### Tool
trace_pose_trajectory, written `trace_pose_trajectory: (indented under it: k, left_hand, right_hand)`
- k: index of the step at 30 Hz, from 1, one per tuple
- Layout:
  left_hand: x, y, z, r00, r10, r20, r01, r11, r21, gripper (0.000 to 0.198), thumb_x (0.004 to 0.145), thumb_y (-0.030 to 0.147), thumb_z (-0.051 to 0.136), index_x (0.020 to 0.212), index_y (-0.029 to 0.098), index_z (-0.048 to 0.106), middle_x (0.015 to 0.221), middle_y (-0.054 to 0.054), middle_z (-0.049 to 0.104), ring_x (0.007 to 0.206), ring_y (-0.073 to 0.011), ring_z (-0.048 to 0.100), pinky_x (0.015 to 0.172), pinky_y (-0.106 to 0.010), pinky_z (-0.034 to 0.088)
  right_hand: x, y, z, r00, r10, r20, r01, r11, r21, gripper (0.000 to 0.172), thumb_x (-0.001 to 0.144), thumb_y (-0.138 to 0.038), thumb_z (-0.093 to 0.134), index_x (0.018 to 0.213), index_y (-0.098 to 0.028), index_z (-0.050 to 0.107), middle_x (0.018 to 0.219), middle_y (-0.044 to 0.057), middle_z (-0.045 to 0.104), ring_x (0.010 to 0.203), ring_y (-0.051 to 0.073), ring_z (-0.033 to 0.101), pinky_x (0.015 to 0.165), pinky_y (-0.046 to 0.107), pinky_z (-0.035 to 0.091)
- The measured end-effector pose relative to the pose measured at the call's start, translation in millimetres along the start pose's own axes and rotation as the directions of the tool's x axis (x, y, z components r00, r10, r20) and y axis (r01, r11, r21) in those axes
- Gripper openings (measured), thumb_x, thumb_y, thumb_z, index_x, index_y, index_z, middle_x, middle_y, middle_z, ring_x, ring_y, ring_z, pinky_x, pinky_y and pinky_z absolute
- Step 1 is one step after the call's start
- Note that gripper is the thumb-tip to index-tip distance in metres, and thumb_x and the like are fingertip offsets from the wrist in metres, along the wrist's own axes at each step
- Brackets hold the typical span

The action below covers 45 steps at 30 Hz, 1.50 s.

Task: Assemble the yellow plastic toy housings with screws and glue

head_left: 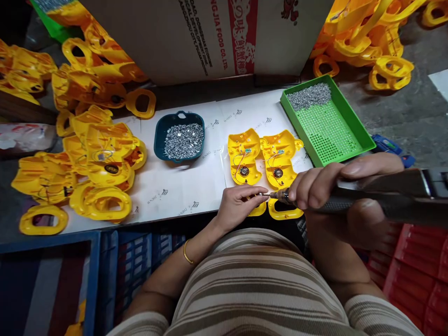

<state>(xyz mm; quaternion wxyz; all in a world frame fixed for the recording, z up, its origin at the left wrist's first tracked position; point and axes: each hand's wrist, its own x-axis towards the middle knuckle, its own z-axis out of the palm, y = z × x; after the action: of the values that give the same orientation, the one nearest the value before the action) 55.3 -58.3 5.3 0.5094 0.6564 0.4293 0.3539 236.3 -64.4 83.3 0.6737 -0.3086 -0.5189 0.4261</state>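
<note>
My right hand (332,186) is wrapped around a dark electric screwdriver (381,189), its bit pointing left. At the bit's tip, my left hand (238,203) pinches a small metal piece (261,194), perhaps a screw, too small to make out surely. Just beyond my hands lie two yellow plastic shells, a left one (239,156) and a right one (285,158), inner sides up. Each has a round speaker, thin wires and a little circuit board. Two yellow ring-shaped parts, one at the left (258,210) and one at the right (285,212), lie at the near edge, partly behind my hands.
A dark teal basket (159,135) holds shiny small metal parts. On the right a green tray (353,119) has screws at its far end. Yellow shells (105,144) pile up at left. A large carton (210,42) stands behind; blue (100,275) and red crates (416,270) flank me.
</note>
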Motion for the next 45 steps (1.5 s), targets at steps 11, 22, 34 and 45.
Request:
trace_pose_trajectory:
  k: [11, 22, 34, 45]
  left_hand:
    - [1, -1, -2.1, 0.995, 0.041, 0.088, -0.044, 0.998, 0.042, 0.016, 0.086, 0.029, 0.066, 0.092, 0.019, 0.077, 0.081, -0.004, 0.076, 0.065, -0.0114, 0.066, 0.06, -0.02, 0.05]
    - [2, 1, -2.1, 0.995, -0.005, 0.103, -0.003, 0.997, 0.081, 0.016, 0.085, 0.027, 0.066, 0.091, 0.018, 0.077, 0.077, -0.003, 0.075, 0.06, -0.0106, 0.063, 0.056, -0.02, 0.047]
    - [1, -3, -2.2, 0.993, -0.023, 0.115, 0.007, 0.99, 0.139, 0.031, 0.081, 0.029, 0.071, 0.109, 0.017, 0.073, 0.079, -0.002, 0.075, 0.053, -0.0075, 0.058, 0.054, -0.018, 0.048]
    - [0, -1, -4.6, 0.961, 0.139, 0.239, -0.197, 0.95, 0.242, 0.024, 0.093, 0.028, 0.054, 0.092, 0.019, 0.076, 0.083, -0.006, 0.076, 0.074, -0.0145, 0.07, 0.068, -0.021, 0.053]
  right_hand:
    - [0, 7, 4, 0.999, 0.005, 0.043, -0.005, 1.0, 0.002, 0.017, 0.083, -0.04, 0.063, 0.092, -0.03, 0.054, 0.052, -0.007, 0.055, 0.039, 0.014, 0.053, 0.041, 0.031, 0.048]
    - [-2, 13, 2, 1.0, 0.01, 0.022, -0.011, 1.0, 0.026, 0.019, 0.08, -0.039, 0.065, 0.093, -0.031, 0.053, 0.053, -0.007, 0.055, 0.037, 0.016, 0.052, 0.037, 0.033, 0.046]
    - [-4, 12, 6, 1.0, -0.001, -0.009, 0.0, 0.998, -0.058, 0.019, 0.081, -0.043, 0.064, 0.092, -0.031, 0.054, 0.05, -0.008, 0.052, 0.037, 0.013, 0.05, 0.039, 0.031, 0.044]
    - [-4, 7, 10, 0.989, 0.123, -0.081, -0.131, 0.987, -0.094, 0.032, 0.074, -0.054, 0.069, 0.081, -0.028, 0.051, 0.045, -0.009, 0.048, 0.035, 0.012, 0.048, 0.041, 0.03, 0.046]
